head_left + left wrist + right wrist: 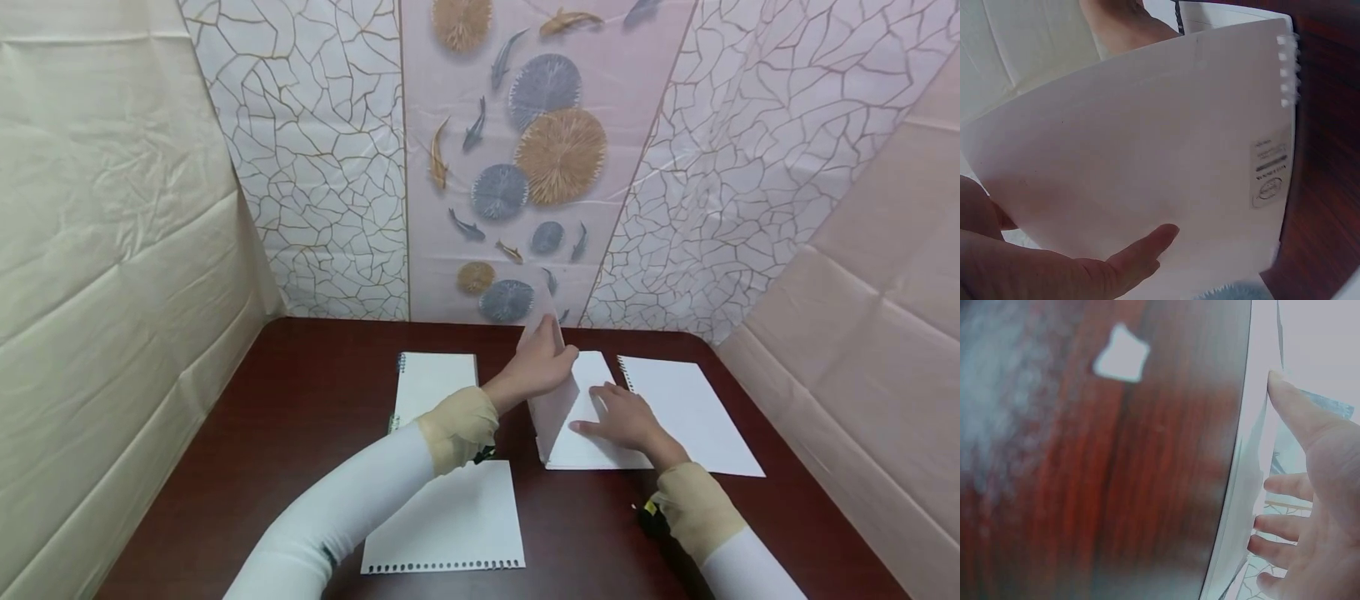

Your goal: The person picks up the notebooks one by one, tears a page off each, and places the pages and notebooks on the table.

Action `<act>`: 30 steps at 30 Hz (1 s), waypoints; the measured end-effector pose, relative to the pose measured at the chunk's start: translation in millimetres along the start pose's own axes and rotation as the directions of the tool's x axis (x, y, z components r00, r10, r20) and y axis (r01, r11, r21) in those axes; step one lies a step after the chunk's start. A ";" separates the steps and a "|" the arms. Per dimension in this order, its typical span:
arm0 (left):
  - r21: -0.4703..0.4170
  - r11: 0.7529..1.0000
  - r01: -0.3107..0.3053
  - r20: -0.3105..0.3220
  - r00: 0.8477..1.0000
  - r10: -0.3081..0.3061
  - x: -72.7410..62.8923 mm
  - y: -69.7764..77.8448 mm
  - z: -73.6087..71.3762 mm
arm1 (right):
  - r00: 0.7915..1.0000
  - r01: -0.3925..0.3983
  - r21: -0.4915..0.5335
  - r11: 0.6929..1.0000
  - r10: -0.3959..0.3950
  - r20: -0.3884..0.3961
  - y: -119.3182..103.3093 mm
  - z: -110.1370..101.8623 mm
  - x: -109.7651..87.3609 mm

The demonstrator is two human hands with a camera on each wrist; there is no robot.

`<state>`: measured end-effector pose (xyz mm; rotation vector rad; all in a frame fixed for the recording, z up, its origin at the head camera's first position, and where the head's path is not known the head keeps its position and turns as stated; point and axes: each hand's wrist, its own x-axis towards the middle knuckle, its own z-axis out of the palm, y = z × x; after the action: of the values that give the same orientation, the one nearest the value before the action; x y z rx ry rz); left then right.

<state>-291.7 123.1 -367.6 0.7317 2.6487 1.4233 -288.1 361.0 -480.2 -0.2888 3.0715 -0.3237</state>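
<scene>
My left hand [538,358] pinches the raised white cover [1141,137] of a notebook right of the table's middle, near the cover's far end. The cover stands steeply on its left side, with white binding coils and a small printed label [1269,175] on its outer face. Below it lie the notebook's white pages [581,450]. My right hand [626,417] rests on these pages with fingers spread, holding nothing. In the right wrist view its thumb and fingertips [1266,525] are right at the white sheets.
Another white spiral notebook [690,408] lies just right of this one. A third [431,379] is at the back left, partly behind my left forearm. Nearest me lies a white pad [457,525] with its punched edge toward me. A patterned cloth [330,167] hangs behind the table.
</scene>
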 end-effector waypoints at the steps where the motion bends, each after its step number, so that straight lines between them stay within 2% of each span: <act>1: 0.006 1.000 -0.007 -0.002 1.000 0.007 2.1 1.5 2.6 | 1.000 0.010 -0.005 1.000 -0.010 -0.009 1.1 0.9 1.0; 5: 0.014 1.000 -0.004 -0.004 1.000 0.004 8.8 6.9 12.3 | 0.997 0.057 -0.015 0.998 -0.058 -0.054 4.6 7.2 4.5; 11: 0.025 0.996 0.088 0.004 0.996 -0.088 14.3 12.0 32.5 | 0.994 0.085 0.053 0.995 -0.081 -0.078 -8.3 3.4 -3.9; 15: 0.094 0.989 0.116 -0.022 0.993 -0.115 18.4 17.0 45.8 | 0.979 0.142 0.062 0.988 -0.130 -0.160 -11.0 -1.1 -8.5; 19: 0.193 0.972 0.134 -0.032 0.991 -0.131 18.9 24.6 52.2 | 0.968 0.155 0.094 0.983 -0.132 -0.216 -9.5 -2.5 -10.3; 23: 0.289 0.943 0.162 -0.029 0.987 -0.161 16.7 31.5 55.2 | 0.975 0.117 0.163 0.980 -0.083 -0.206 -7.1 -3.8 -10.7; 26: 0.330 0.929 0.165 -0.042 0.986 -0.160 16.6 34.3 57.2 | 0.983 0.088 0.200 0.976 -0.053 -0.174 -5.5 -5.0 -10.5; 30: 0.335 0.932 0.142 -0.035 0.990 -0.138 17.5 34.8 59.2 | 0.984 0.095 0.212 0.973 -0.059 -0.170 -1.0 -5.1 -9.6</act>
<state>-278.6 192.7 -370.8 0.5393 2.9212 0.9532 -278.8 362.8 -474.8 -0.3902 3.1467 -0.7182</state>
